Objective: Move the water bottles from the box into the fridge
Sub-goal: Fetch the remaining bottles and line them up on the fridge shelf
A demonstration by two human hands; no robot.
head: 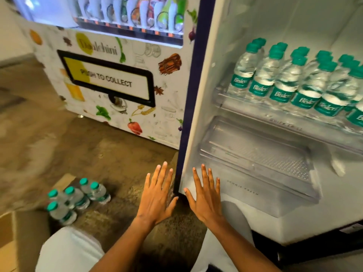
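I see clear water bottles (282,79) with teal caps and teal labels on the white fridge (231,55) shelf. The vending machine (121,75) is white, patterned with drawn vegetables and spices, with a yellow-and-white black-framed flap; the floor (49,138) is mottled brown.

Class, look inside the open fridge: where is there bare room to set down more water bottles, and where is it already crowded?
The clear drawer under the glass shelf looks empty. The shelf's left end, beside the fridge wall, has a narrow bare strip. The rest of the shelf is crowded with rows of water bottles. Both hands are empty.
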